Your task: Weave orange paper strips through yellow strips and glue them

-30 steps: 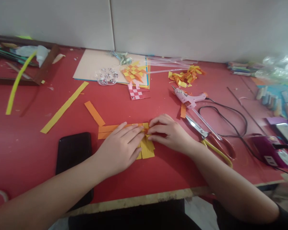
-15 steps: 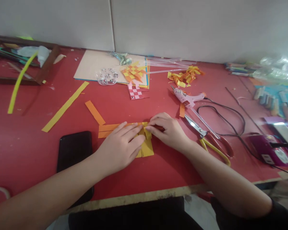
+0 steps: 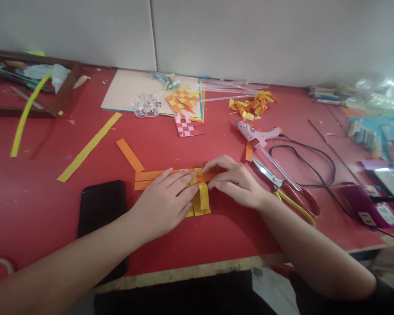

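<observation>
Yellow paper strips (image 3: 202, 205) and orange paper strips (image 3: 143, 180) cross each other in a small weave on the red table. My left hand (image 3: 166, 199) lies flat across the weave with its fingers stretched out, hiding much of it. One yellow strip is folded over in a loose curl (image 3: 204, 196) just right of those fingertips. My right hand (image 3: 233, 179) is at the weave's right end, its fingers bent and apart around the end of an orange strip (image 3: 207, 177). I see no firm pinch on that strip.
A black phone (image 3: 102, 208) lies left of the weave. To the right are scissors (image 3: 272, 179) and a pink glue gun (image 3: 258, 135) with its cord. Farther back lie a pink checked paper fish (image 3: 185, 127), an orange-yellow woven fish (image 3: 182, 101) and paper scraps (image 3: 258, 104).
My right hand has let go of the yellow strip and shifted slightly right, its fingers spreading. The strip's folded end now hangs toward me. My left hand stays in place.
</observation>
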Available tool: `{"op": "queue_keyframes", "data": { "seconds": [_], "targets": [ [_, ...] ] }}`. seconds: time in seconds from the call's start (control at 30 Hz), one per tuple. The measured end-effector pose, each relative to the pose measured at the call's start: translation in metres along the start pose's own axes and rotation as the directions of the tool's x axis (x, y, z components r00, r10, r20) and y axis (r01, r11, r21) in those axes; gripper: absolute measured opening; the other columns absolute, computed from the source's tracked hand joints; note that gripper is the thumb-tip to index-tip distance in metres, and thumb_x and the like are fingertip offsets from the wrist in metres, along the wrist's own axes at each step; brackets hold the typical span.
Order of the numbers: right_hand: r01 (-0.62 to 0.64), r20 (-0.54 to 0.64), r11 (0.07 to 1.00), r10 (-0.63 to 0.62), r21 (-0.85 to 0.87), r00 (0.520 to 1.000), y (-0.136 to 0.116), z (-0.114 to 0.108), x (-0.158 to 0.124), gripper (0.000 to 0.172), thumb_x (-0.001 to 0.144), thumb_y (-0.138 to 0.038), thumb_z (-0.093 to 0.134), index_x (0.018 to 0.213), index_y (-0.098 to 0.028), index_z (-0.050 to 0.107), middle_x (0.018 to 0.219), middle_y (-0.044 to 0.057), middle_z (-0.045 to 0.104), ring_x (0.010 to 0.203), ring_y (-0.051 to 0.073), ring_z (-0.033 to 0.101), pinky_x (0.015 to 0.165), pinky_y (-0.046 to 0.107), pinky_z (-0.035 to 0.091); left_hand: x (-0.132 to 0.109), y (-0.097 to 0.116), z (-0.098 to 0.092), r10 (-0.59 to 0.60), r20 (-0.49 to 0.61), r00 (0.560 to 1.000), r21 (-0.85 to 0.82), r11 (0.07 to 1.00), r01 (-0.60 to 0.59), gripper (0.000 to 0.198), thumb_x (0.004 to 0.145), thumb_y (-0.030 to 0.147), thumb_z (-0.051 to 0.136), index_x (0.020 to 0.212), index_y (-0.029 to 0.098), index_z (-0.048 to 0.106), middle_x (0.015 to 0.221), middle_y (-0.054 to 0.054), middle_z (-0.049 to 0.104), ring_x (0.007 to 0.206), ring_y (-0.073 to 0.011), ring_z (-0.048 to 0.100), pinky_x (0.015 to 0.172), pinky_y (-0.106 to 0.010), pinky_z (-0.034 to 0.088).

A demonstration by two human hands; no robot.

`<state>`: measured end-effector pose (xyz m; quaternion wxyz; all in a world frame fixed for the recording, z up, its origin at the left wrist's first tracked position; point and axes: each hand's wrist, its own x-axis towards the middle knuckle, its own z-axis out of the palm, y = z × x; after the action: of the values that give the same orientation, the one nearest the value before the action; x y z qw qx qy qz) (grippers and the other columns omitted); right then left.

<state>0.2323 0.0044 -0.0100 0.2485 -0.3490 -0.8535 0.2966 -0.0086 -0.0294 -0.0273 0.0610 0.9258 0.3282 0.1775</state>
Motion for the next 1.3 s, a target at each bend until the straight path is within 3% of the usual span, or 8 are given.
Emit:
{"op": "queue_keyframes", "data": {
  "seconds": [0.3,0.4,0.53,1.3],
  "targets": [
    [0.157,0.02,0.987,-0.156,-0.024,0.987,0.0013,-0.0009,0.0025,0.026,0.091,-0.02,0.048,0.088,-0.019,0.073,0.096,0.008,0.072,0.094,0.022,0.058,0.088,0.044,0.045,0.0009,0.0011,-0.0013,-0.011,0.026,1.0,-0.012,1.0,0.012,0.027,0.095,0.022,0.046,0.113,0.012,0.063,0.135,-0.014,0.059,0.127,-0.0302,0.053,0.107,-0.053,0.04],
    [0.144,0.018,0.988,-0.143,-0.061,0.99,0.0015,0.0013,0.0018,0.024,0.09,-0.019,0.049,0.088,-0.019,0.073,0.097,0.008,0.072,0.093,0.022,0.058,0.087,0.046,0.045,0.0005,0.0009,-0.0006,-0.009,0.007,1.0,-0.004,1.0,0.009,0.028,0.096,0.022,0.046,0.115,0.012,0.063,0.134,-0.014,0.06,0.126,-0.0295,0.054,0.107,-0.052,0.04],
    [0.127,-0.003,0.989,-0.127,-0.07,0.992,0.0006,0.0043,0.0011,0.026,0.09,-0.019,0.05,0.103,-0.018,0.072,0.094,0.008,0.071,0.089,0.021,0.059,0.085,0.044,0.047,0.0001,0.0008,-0.0001,-0.008,-0.015,1.0,-0.007,1.0,0.008,0.032,0.095,0.022,0.048,0.123,0.012,0.061,0.132,-0.014,0.061,0.125,-0.0294,0.054,0.106,-0.052,0.04],
    [0.118,0.005,0.94,-0.123,-0.32,0.992,-0.008,0.0063,-0.0001,0.026,0.084,-0.017,0.054,0.101,-0.02,0.073,0.091,0.007,0.067,0.087,0.021,0.057,0.085,0.043,0.046,0.001,0.0025,-0.0013,-0.012,0.012,1.0,0.03,0.999,0.012,0.038,0.098,0.025,0.041,0.129,0.011,0.057,0.137,-0.012,0.058,0.126,-0.0277,0.053,0.107,-0.049,0.039]
  ]
}}
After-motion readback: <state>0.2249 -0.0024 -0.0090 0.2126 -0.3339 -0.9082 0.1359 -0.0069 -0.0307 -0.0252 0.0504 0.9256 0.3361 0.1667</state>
